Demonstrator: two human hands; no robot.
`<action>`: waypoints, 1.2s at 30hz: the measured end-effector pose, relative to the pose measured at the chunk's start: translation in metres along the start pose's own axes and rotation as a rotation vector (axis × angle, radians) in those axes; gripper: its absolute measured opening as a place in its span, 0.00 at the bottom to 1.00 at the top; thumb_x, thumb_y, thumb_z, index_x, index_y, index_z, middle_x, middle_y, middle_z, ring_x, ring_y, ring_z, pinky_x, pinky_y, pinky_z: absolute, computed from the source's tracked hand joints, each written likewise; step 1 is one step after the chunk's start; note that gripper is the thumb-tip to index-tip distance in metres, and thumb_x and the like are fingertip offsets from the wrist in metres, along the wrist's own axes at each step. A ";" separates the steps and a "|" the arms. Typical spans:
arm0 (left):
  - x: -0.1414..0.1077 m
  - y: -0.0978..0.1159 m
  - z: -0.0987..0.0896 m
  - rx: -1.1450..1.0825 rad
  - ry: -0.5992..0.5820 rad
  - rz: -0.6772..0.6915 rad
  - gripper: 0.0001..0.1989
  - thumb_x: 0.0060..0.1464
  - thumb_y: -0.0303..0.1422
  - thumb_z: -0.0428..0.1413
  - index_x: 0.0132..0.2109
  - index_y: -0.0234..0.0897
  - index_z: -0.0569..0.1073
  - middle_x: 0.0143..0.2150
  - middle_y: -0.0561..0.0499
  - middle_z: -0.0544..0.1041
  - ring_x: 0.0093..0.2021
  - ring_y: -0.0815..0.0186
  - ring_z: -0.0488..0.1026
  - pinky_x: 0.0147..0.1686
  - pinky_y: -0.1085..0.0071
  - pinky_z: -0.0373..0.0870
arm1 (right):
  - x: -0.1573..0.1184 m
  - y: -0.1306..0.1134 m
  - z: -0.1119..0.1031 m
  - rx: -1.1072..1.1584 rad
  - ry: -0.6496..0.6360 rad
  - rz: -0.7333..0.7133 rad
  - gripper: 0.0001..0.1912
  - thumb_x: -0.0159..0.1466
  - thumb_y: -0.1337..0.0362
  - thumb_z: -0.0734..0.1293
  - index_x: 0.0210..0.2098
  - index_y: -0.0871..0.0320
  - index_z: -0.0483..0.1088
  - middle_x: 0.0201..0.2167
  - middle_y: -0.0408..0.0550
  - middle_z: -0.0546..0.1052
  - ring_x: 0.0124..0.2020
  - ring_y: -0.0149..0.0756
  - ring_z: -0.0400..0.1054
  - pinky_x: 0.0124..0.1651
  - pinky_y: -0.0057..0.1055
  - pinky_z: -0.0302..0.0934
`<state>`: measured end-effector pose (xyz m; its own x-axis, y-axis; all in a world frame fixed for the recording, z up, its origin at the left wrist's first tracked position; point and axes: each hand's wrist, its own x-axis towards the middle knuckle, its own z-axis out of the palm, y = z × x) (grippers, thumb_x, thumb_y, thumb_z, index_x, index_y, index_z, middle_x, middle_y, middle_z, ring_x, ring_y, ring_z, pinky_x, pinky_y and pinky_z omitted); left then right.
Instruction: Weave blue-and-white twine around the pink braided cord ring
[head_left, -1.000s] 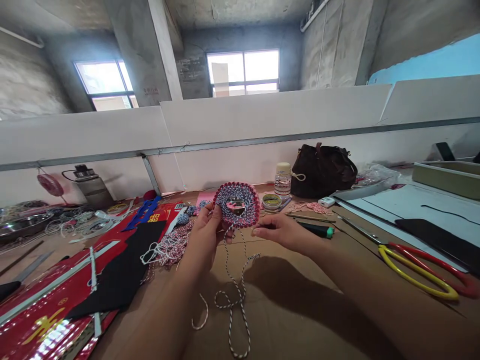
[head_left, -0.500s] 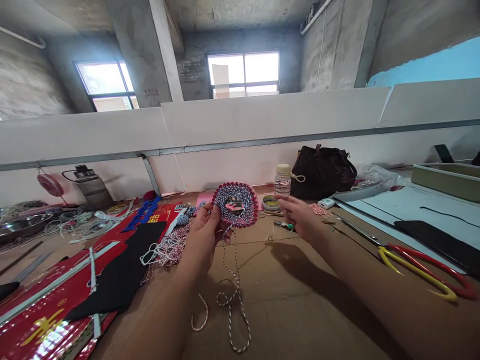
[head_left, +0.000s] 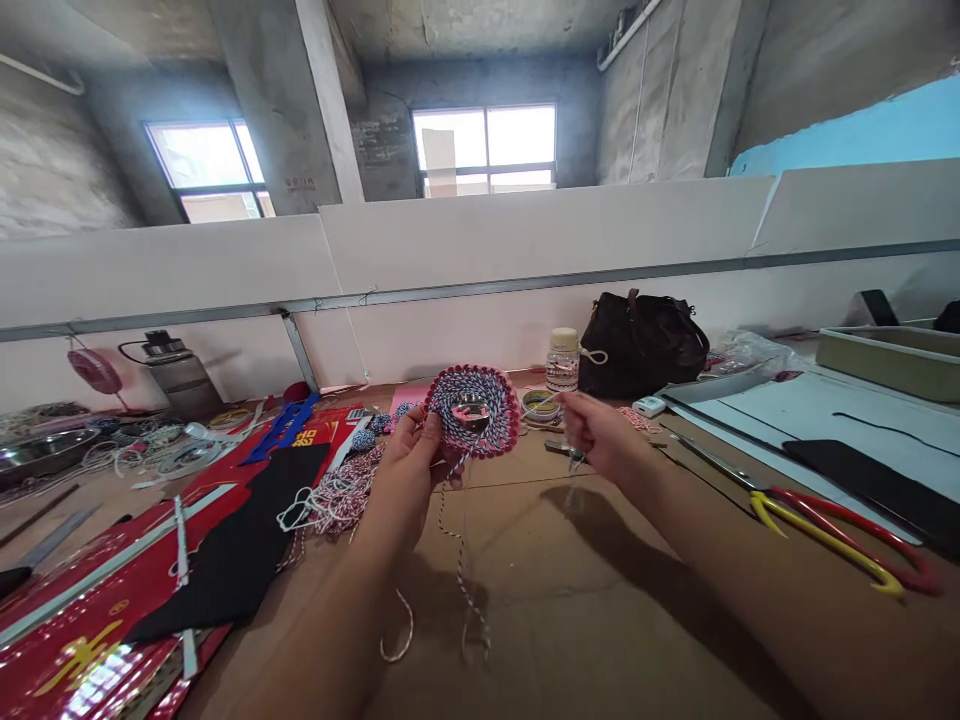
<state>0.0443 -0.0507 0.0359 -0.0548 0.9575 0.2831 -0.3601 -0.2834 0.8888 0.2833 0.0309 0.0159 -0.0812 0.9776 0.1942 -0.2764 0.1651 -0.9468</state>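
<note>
Both bare forearms reach forward above the surface (head_left: 525, 600), the left hand (head_left: 412, 445) raised with its thumb pressed toward curled fingers in a closed grip, while the right hand (head_left: 596, 435), apart to its right, bends inward, thumb and fingers drawn together.

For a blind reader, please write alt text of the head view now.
Left hand holds up a round red, blue and white cord piece; the right hand hovers apart, over brown cardboard. Scissors with red and yellow handles lie at right.
</note>
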 end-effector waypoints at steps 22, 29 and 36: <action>-0.002 -0.003 0.005 0.076 0.009 -0.023 0.28 0.46 0.48 0.66 0.48 0.38 0.67 0.29 0.57 0.73 0.21 0.72 0.69 0.18 0.76 0.67 | -0.032 0.027 0.038 -0.148 -0.526 0.050 0.19 0.59 0.48 0.71 0.32 0.57 0.66 0.19 0.33 0.56 0.19 0.23 0.43 0.21 0.26 0.37; -0.003 -0.005 0.006 0.109 0.003 -0.039 0.29 0.45 0.49 0.66 0.48 0.39 0.67 0.29 0.57 0.74 0.21 0.71 0.69 0.19 0.75 0.66 | -0.048 0.026 0.056 -0.135 -0.508 0.119 0.21 0.55 0.48 0.74 0.32 0.58 0.69 0.17 0.34 0.59 0.18 0.23 0.47 0.21 0.26 0.41; 0.001 -0.004 0.003 0.111 0.028 0.003 0.30 0.45 0.50 0.66 0.48 0.38 0.66 0.25 0.59 0.73 0.19 0.72 0.68 0.19 0.76 0.65 | 0.004 0.022 0.003 -0.010 -0.049 0.001 0.24 0.52 0.44 0.72 0.31 0.54 0.62 0.15 0.30 0.53 0.15 0.22 0.37 0.18 0.26 0.30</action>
<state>0.0483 -0.0483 0.0335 -0.0821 0.9574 0.2767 -0.2549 -0.2886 0.9229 0.2741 0.0380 -0.0033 -0.1284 0.9701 0.2058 -0.2669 0.1661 -0.9493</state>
